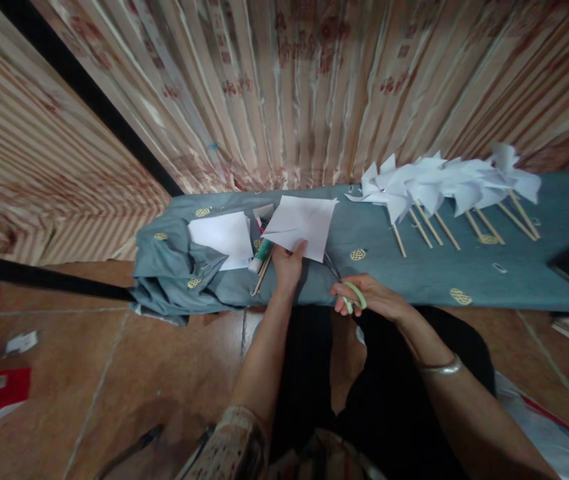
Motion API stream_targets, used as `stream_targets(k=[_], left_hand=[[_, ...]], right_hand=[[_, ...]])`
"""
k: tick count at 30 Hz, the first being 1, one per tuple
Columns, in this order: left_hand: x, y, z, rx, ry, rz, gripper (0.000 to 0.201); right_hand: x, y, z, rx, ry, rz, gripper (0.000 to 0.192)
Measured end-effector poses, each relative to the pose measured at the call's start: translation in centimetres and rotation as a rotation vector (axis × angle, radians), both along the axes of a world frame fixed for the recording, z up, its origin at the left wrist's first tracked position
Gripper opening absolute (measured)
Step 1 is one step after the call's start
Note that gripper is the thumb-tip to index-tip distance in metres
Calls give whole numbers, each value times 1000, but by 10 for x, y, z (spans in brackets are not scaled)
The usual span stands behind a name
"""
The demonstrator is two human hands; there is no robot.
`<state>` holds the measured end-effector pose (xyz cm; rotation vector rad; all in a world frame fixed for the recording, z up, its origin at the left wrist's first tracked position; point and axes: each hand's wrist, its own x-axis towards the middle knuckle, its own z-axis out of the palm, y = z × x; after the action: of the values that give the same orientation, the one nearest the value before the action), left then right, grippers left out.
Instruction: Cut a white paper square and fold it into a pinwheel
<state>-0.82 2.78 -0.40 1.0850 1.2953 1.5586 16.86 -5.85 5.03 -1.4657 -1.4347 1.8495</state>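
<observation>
Here, the left hand grips a square white paper sheet above the grey-green cloth; the right hand grasps metal scissors with pale-green handles by its near corner. If the sheet flexes, the cut could stray; a rightward bump might crumple the white paper pinwheels.

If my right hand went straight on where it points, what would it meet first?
Most likely the white paper sheet in the left hand: the scissors in the right hand point at the sheet's lower right corner, though depth is unclear.
</observation>
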Motion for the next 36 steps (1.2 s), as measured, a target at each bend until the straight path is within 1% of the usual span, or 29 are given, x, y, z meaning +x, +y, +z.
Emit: stream_targets(k=[3,8,12,16,23,36], left_hand=[[2,-2,4,-4,16,2,31],[10,-4,7,-51,-8,2,25],[16,-6,5,-60,-44,-12,30],[17,-6,1,-71,-54,-24,30],[16,-7,-3,-57,-70,-11,27],[16,-10,0,-60,-45,-21,31]], right_hand=[[-2,3,-2,14,6,15,62],[-5,5,1,15,-13,1,60],[-4,5,4,17,-10,-15,65],[-3,3,9,9,-20,-22,69],[-2,3,11,6,-35,-16,65],[-3,4,12,-1,-35,-14,64]])
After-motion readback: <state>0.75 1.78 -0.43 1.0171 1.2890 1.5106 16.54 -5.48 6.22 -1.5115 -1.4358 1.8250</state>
